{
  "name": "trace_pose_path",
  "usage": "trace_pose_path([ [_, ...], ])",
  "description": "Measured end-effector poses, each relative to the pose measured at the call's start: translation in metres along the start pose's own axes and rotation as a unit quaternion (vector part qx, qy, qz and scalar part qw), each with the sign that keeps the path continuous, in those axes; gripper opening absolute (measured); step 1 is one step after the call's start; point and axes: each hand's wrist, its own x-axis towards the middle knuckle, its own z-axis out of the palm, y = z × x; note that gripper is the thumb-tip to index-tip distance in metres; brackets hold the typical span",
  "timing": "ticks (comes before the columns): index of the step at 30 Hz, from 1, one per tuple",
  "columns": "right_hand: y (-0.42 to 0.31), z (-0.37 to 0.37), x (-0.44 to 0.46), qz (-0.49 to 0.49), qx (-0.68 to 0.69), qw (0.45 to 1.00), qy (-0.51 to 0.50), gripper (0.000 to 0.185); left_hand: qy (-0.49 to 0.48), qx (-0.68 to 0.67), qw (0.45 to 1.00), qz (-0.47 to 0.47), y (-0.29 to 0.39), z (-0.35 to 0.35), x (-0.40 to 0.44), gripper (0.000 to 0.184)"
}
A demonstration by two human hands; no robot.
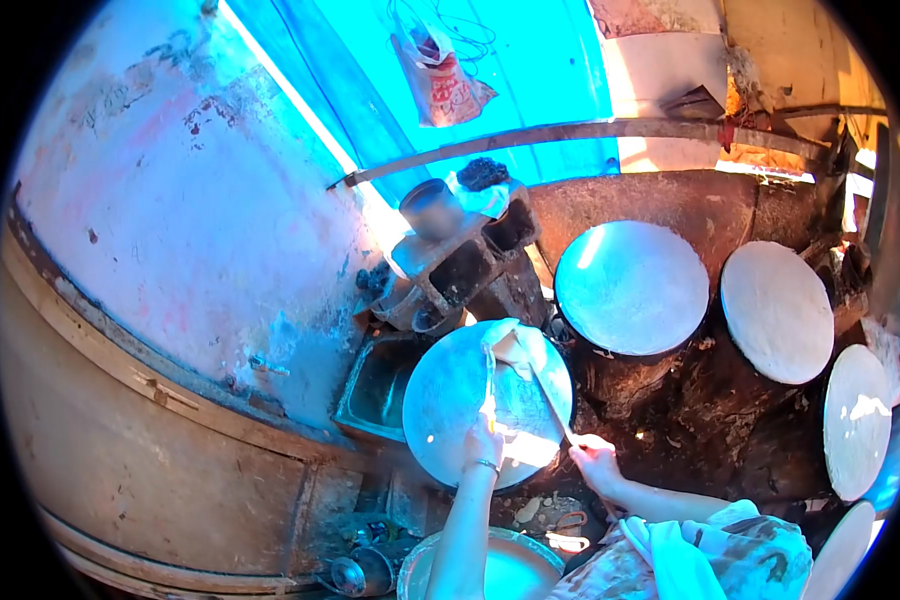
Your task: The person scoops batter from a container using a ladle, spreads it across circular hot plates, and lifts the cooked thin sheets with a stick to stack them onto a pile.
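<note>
A round, pale-topped griddle (435, 405) is in front of me, partly in bright sunlight. Part of a thin, pale sheet (515, 350), like flatbread, is lifted and folded over near its far side. My left hand (484, 440), with a band on its wrist, is closed on the sheet's near left end, which stretches up toward the fold. My right hand (596, 462) is at the griddle's right edge, closed around the handle of a long, thin spatula-like tool (552, 402). The tool's far tip meets the folded sheet; whether it lies underneath is unclear.
More round griddles, one behind (632, 288) and one farther right (778, 312), curve around the right side. A basin of pale liquid (525, 570) stands below my left arm. Hollow blocks (460, 270) with a metal pot (432, 208) are stacked behind. A wall (200, 230) is at left.
</note>
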Motion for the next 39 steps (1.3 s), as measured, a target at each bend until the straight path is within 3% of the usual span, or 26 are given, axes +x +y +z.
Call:
trace_pose_path([
  [1,0.0,0.011,0.001,-0.037,0.014,0.999,0.003,0.015,0.002,0.0,1.0,0.005,0.001,-0.002,0.002,0.042],
  [2,0.035,0.032,0.013,-0.06,0.122,0.991,0.006,0.011,0.009,-0.002,1.0,0.005,0.003,-0.007,0.003,0.042],
  [4,-0.04,0.02,0.002,0.201,0.135,0.967,-0.084,0.012,0.01,0.005,1.0,0.011,0.001,-0.009,0.005,0.043],
  [6,-0.05,0.011,-0.006,0.148,0.189,0.969,-0.059,0.011,0.009,0.043,0.999,-0.01,-0.01,-0.004,0.011,0.045],
  [7,-0.06,0.008,-0.013,0.138,0.174,0.975,0.0,0.009,0.012,0.044,0.999,-0.006,-0.013,-0.003,0.014,0.045],
  [10,-0.022,0.033,-0.015,0.173,0.192,0.966,-0.013,0.009,0.038,0.008,0.999,0.034,-0.017,-0.001,0.016,0.049],
  [14,-0.049,0.047,0.012,0.228,0.211,0.949,-0.048,0.01,0.028,0.02,0.999,0.013,-0.018,-0.002,0.028,0.051],
  [18,-0.055,0.054,0.021,0.203,0.166,0.965,0.012,0.019,0.062,0.007,0.998,-0.008,-0.037,0.001,0.042,0.05],
  [20,-0.052,0.061,0.025,0.209,0.186,0.958,-0.072,0.018,0.053,-0.002,0.998,-0.044,-0.021,-0.016,0.037,0.05],
  [22,-0.037,0.054,0.04,0.282,0.219,0.925,-0.131,0.019,0.038,-0.005,0.996,-0.08,-0.025,-0.02,0.029,0.05],
  [24,-0.08,0.035,0.035,0.185,0.178,0.963,-0.087,0.022,0.093,-0.004,0.995,-0.042,-0.045,-0.019,0.03,0.05],
  [26,-0.064,0.04,0.042,0.225,0.209,0.951,-0.044,0.021,0.108,-0.028,0.993,-0.039,-0.051,-0.02,0.027,0.052],
  [28,-0.042,0.067,0.043,0.235,0.152,0.955,-0.103,0.015,0.086,-0.075,0.987,-0.112,-0.048,-0.028,0.018,0.055],
  [29,-0.043,0.072,0.047,0.176,0.12,0.971,-0.106,0.013,0.085,-0.075,0.987,-0.118,-0.067,-0.017,0.023,0.055],
  [30,-0.045,0.074,0.054,0.12,0.088,0.983,-0.109,0.012,0.157,-0.062,0.985,-0.032,-0.101,0.005,0.032,0.056],
  [31,-0.036,0.065,0.067,0.142,0.06,0.978,-0.143,0.01,0.219,-0.043,0.973,0.053,-0.125,0.016,0.026,0.057],
  [32,-0.047,0.058,0.072,0.145,0.062,0.979,-0.126,0.012,0.206,-0.031,0.977,0.051,-0.114,-0.001,0.005,0.057],
  [33,-0.058,0.049,0.077,0.148,0.064,0.981,-0.109,0.016,0.135,-0.155,0.976,-0.076,-0.081,-0.031,-0.016,0.058],
  [34,-0.079,0.039,0.072,0.129,0.083,0.987,-0.039,0.019,0.063,-0.274,0.938,-0.201,-0.061,-0.047,-0.024,0.059],
  [35,-0.064,0.042,0.075,0.134,0.092,0.986,-0.034,0.019,0.079,-0.303,0.931,-0.189,-0.078,-0.038,-0.03,0.062],
  [37,-0.028,0.052,0.089,0.106,0.01,0.984,-0.144,0.02,0.078,-0.304,0.931,-0.185,-0.085,-0.032,-0.052,0.06],
  [38,-0.033,0.064,0.082,-0.012,-0.095,0.985,-0.146,0.028,0.08,-0.311,0.929,-0.183,-0.083,-0.031,-0.058,0.059],
  [39,-0.032,0.074,0.083,-0.057,-0.1,0.982,-0.15,0.029,0.089,-0.319,0.926,-0.182,-0.079,-0.03,-0.063,0.059],
])
